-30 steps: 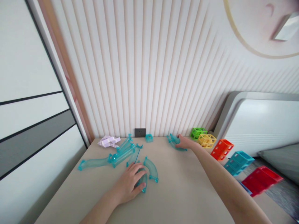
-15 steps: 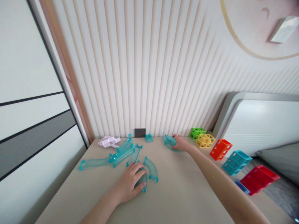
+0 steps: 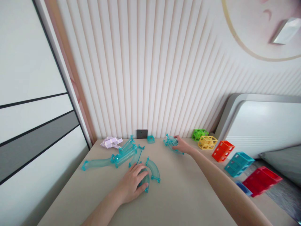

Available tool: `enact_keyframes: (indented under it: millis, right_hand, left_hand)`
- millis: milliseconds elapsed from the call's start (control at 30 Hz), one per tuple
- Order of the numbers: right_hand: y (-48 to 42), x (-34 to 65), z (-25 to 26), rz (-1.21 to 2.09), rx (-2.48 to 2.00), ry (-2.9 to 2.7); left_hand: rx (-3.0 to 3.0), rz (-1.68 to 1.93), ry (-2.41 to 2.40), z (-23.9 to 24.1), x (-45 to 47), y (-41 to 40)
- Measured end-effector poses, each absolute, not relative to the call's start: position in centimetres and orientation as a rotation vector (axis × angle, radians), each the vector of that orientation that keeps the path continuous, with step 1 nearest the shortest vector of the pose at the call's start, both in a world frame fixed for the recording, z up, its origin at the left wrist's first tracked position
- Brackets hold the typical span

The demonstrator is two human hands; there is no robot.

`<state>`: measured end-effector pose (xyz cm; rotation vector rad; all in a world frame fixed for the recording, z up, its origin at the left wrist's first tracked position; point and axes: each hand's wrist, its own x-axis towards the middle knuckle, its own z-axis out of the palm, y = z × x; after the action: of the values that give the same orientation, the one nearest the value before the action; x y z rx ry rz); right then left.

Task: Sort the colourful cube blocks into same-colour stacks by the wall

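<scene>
My left hand (image 3: pixel 132 183) lies palm down on the beige table (image 3: pixel 183 194), fingers curled over a curved clear teal track piece (image 3: pixel 145 181). A second curved teal piece (image 3: pixel 153 169) sits just right of it. My right hand (image 3: pixel 182 145) reaches far across to the back of the table and grips another clear teal track piece (image 3: pixel 170 143) near the wall. Left of my left hand lies a pile of straight and curved teal track pieces (image 3: pixel 122 153).
A small teal square piece (image 3: pixel 150 139) and a dark wall socket (image 3: pixel 142 134) are at the back. A pale lilac piece (image 3: pixel 111 142) lies back left. Green (image 3: pixel 199 134), yellow (image 3: pixel 207 142), orange (image 3: pixel 223 150), teal (image 3: pixel 239 163) and red (image 3: pixel 262 179) lattice blocks line the right edge.
My right hand has drawn the teal track piece a little leftward along the back of the table. My left hand has stayed on its curved piece.
</scene>
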<state>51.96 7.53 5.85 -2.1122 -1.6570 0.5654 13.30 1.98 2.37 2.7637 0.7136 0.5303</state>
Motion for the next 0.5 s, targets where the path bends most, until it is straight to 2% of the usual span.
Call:
enact_keyframes:
  millis: [500]
  right_hand:
    - [6.3, 50.8, 5.5, 0.547, -2.128, -1.466]
  left_hand:
    - [2.789, 0.570, 0.702, 2.5, 13.2, 2.0]
